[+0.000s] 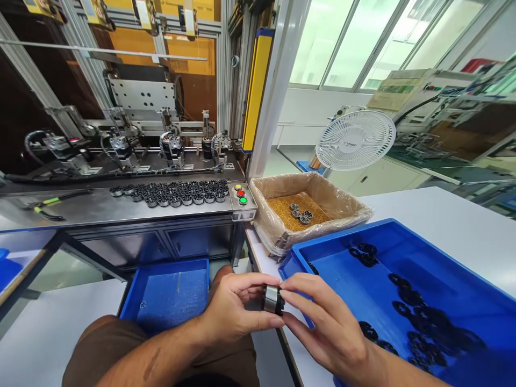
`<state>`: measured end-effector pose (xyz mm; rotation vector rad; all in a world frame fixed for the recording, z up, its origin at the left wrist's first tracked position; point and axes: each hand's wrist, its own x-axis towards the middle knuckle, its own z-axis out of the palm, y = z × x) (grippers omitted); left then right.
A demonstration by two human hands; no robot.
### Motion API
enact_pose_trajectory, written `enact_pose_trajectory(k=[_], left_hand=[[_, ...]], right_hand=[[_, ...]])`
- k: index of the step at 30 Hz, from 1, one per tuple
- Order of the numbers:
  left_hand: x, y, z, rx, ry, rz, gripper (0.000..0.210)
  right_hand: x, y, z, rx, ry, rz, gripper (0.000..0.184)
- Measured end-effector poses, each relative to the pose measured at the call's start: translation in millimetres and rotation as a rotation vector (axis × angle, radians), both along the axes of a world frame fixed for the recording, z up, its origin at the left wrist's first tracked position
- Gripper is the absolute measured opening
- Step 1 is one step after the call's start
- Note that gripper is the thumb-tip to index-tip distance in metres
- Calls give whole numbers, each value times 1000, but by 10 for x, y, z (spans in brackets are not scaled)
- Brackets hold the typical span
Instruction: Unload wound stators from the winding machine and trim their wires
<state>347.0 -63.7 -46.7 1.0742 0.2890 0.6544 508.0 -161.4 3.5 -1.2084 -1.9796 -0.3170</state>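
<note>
Between my two hands is a small motor stator (271, 299), a silver metal ring with black plastic on both ends, turned on its side. My left hand (236, 306) is closed around its left side, thumb below and fingers above. From the right, the fingertips of my right hand (326, 320) pinch its black end. Right of my hands, a blue tray (334, 285) holds scattered black plastic parts (427, 317). Many similar stators (175, 194) sit in rows on the machine's metal ledge.
A plastic-lined box (278, 231) with several stators stands behind the blue tray. Green, red and yellow buttons (241, 194) sit at the ledge's right end. A white fan (355, 141) stands beyond the box. A lower blue bin (173, 293) is left of my knees.
</note>
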Motion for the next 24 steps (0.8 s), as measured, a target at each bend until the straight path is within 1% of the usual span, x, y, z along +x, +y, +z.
enact_pose_trajectory(k=[7, 10, 14, 19, 24], left_hand=[[-18, -8, 11, -32, -3, -37, 54], [-19, -7, 14, -77, -16, -68, 54], [-14, -7, 25, -141, -21, -101, 55], [-26, -10, 33, -118, -56, -104, 51], [-45, -8, 25, -76, -27, -96, 52]], right_hand=[[-3, 17, -14, 25, -34, 22, 32], [3, 2, -27, 28, -51, 36, 29], [-2, -13, -18, 50, -77, 16, 23], [-10, 2, -9, 46, -75, 6, 21], [6, -10, -12, 37, -87, -1, 22]])
